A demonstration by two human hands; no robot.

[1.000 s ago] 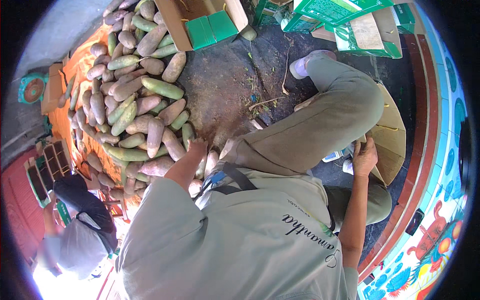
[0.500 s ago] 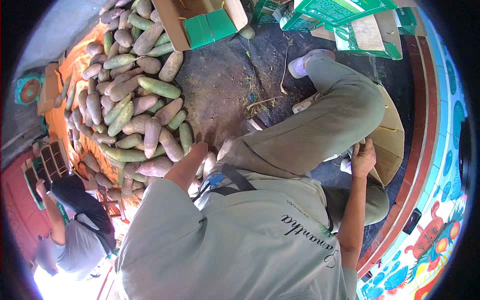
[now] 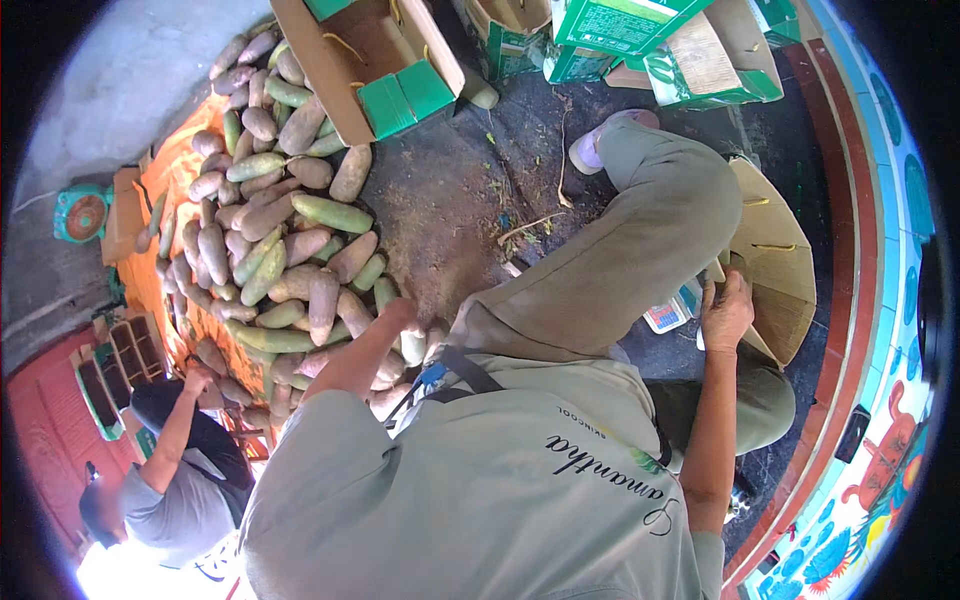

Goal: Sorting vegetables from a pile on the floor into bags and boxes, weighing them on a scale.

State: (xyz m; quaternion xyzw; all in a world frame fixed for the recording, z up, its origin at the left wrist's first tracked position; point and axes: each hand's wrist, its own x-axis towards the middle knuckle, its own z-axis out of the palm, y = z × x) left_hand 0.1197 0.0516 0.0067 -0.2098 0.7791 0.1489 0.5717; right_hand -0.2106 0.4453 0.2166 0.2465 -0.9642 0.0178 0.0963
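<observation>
My left hand [image 3: 402, 313] reaches down at the right edge of a heap of long green and reddish-brown radishes [image 3: 323, 305]. Its fingers point away from view, so whether they hold a radish is hidden. A pale radish [image 3: 413, 345] lies just under that hand. My right hand [image 3: 727, 318] is closed at the near edge of an open cardboard box [image 3: 785, 270], beside my bent leg, and appears to grip that edge. Something greenish [image 3: 738, 262] shows just beyond its fingers, too little to name.
An open green-and-brown carton [image 3: 405, 98] stands against the far side of the heap. More green cartons [image 3: 620, 25] are stacked at the far right. A small printed packet [image 3: 665, 318] lies by my leg. At lower left another person [image 3: 185, 470] works; a fan [image 3: 83, 213] stands behind.
The view has shifted slightly. Both my hands stay about where they were. The other person's arm has moved from a green-edged crate to the heap's near end.
</observation>
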